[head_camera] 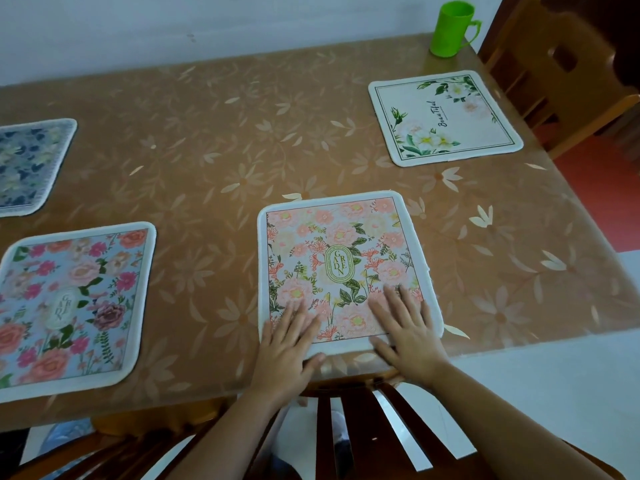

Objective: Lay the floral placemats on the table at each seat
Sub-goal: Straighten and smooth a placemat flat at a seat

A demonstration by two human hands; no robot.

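A pink floral placemat [341, 251] marked "Garden" lies flat near the table's front edge. My left hand [289, 341] rests palm down on its near left corner and my right hand [407, 327] lies flat on its near right part, fingers spread. A blue placemat with pink roses [69, 303] lies to the left at the front edge. A dark blue floral placemat [27, 164] sits at the far left, cut off by the frame. A white placemat with green leaves [445, 117] lies at the far right.
The table [214, 161] wears a brown daisy-print cover. A green plastic mug [450, 27] stands at the far right corner. A wooden chair [568, 64] stands at the right side, and a dark slatted chair back [363, 427] is just below my hands.
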